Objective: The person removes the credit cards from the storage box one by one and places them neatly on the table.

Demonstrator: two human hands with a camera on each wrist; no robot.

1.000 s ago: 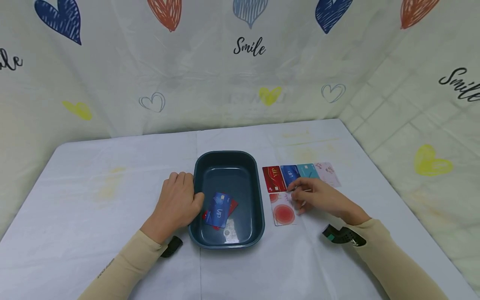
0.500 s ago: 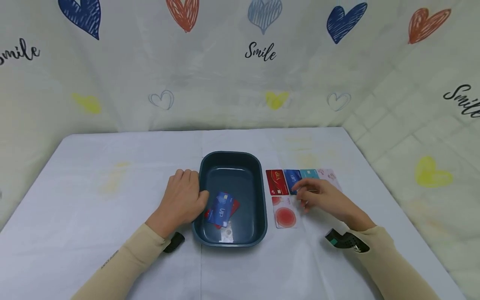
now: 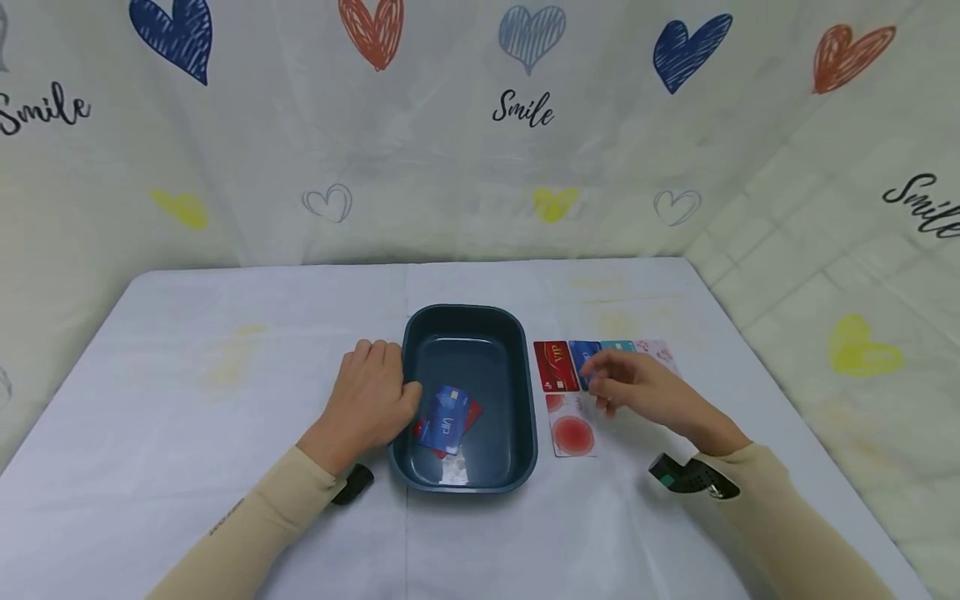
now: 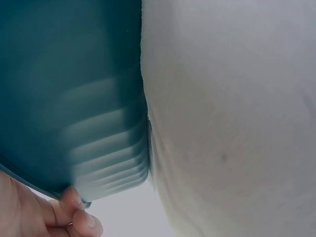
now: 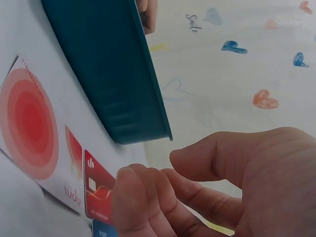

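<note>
My left hand (image 3: 367, 392) grips the left rim of a dark teal plastic bin (image 3: 483, 362), thumb over the edge. In the left wrist view its fingertips (image 4: 74, 202) curl at the rim. Inside the bin, a blue VIP card (image 3: 447, 423) overlaps a red card (image 3: 474, 412). My right hand (image 3: 637, 387) hovers over the laid-out cards, fingers loosely bent, thumb apart, holding nothing. Below its fingertips are a white card with red circles (image 3: 574, 436), a red VIP card (image 3: 556, 367) and a blue card (image 3: 585, 356), partly hidden by the hand.
Continuing the row behind my right hand are a teal card (image 3: 618, 345) and a pale floral card (image 3: 657, 350), both partly covered. White cloth covers the table (image 3: 225, 433). A cream backdrop (image 3: 420, 142) printed with hearts rises behind and along the right side.
The head view has shifted slightly. My right hand has lifted a little and drawn away from the white card toward the row behind. The left hand stays on the rim.
</note>
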